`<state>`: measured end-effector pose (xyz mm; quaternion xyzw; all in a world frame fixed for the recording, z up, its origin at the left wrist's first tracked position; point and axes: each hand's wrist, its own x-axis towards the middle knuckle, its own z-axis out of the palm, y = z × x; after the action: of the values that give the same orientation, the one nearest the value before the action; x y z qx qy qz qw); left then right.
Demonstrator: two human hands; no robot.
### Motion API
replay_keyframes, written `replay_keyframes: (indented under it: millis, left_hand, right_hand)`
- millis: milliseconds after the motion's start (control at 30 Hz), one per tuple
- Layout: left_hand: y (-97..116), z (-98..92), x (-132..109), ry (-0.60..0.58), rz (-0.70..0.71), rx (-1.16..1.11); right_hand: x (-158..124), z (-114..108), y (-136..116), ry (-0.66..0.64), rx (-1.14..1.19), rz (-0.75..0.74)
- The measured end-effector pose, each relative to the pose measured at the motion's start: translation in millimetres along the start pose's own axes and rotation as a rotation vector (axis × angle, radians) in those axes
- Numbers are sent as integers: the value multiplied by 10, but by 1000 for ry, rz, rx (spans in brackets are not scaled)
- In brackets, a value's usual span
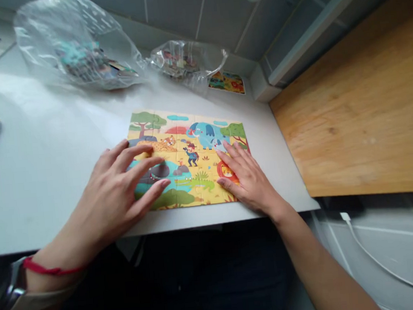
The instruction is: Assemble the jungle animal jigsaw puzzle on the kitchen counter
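Observation:
A jigsaw puzzle (192,161) with a cartoon safari picture lies flat near the front edge of the white table, its pieces joined into one rectangle. An elephant, a leopard, a crocodile, a lion and a small figure show on it. My left hand (122,181) is over the puzzle's left side, fingers spread and slightly bent. Whether those fingertips touch the surface I cannot tell. On the right side, my right hand (246,178) rests with its fingers apart, covering part of the lion and the lower right area. Neither hand holds anything.
Behind the puzzle are a large clear plastic bag (77,45) and a smaller clear bag (184,60), both with puzzle pieces inside. A small picture card (226,82) lies by the back wall. A wooden panel (360,98) borders the right; a white cable (383,270) hangs below.

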<state>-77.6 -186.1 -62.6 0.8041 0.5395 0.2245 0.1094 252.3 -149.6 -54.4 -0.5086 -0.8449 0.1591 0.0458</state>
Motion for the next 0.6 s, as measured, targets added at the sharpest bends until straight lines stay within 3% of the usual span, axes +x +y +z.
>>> replay_keyframes:
  millis: [167,367,600]
  left_hand:
    - [126,-102,151,-42,-83,92]
    - [300,-383,498,-160,97,128]
    - [471,-307,612,-281,229,-7]
  right_hand:
    - [3,-35,87,9,22,8]
    - [-40,-94,355,-2,58,-6]
    - [31,-321,336,136,148,-28]
